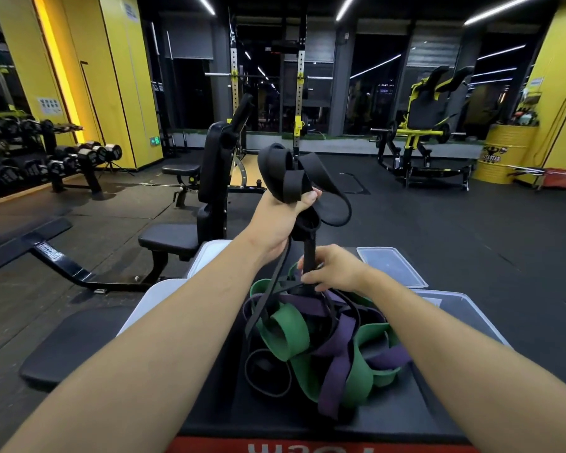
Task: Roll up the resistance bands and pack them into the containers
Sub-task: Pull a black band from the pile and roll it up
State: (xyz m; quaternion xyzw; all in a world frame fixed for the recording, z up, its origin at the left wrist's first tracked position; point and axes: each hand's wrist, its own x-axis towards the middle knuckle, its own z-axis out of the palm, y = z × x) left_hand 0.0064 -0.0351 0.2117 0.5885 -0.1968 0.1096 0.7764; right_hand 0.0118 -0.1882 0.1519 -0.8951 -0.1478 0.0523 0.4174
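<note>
Gym benches and racks ring the padded counter (209, 403). At its middle lies a tangle of bands (327, 341); clear lids (391, 265) sit toward its far right corner. Left hand (280, 220) clenches looped black band (286, 176) aloft; right hand (332, 268) pinches its hanging strand.

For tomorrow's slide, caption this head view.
Left hand lifts black band while right hand grips it above tangled pile.

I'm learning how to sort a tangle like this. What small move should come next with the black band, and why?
Probably draw the black band up and clear of the pile. The left hand holds its bunched loops high, the right hand grips it just above the heap, and its lower part still runs in among the green and purple bands, so rolling cannot start yet.
</note>
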